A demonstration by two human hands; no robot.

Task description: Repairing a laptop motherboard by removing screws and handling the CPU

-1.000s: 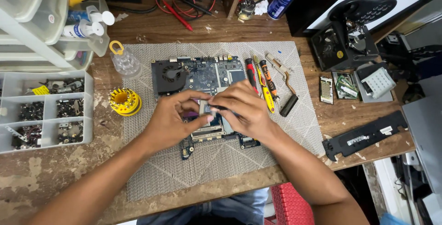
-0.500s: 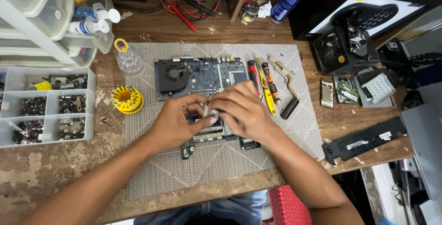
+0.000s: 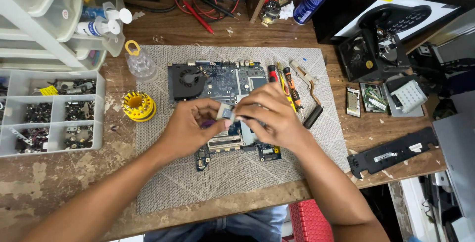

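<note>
A blue laptop circuit board (image 3: pixel 222 81) with a black fan at its left lies on a grey patterned mat (image 3: pixel 232 172). Over the board's middle, my left hand (image 3: pixel 190 128) and my right hand (image 3: pixel 269 116) meet. Between their fingertips they pinch a small grey metal part (image 3: pixel 226 113), raised a little above the board. Both hands hide the board's centre.
Screwdrivers (image 3: pixel 289 86) and a copper heat pipe (image 3: pixel 309 86) lie at the mat's right. A yellow bit holder (image 3: pixel 138 106) and a clear bottle (image 3: pixel 140 63) stand at the left, beside a compartment tray of small parts (image 3: pixel 49 111). Memory modules (image 3: pixel 368 98) and a black strip (image 3: pixel 391 153) lie right.
Both hands have lifted slightly off the board, and the small grey part now shows between the fingertips. The camera view shifted a little.
</note>
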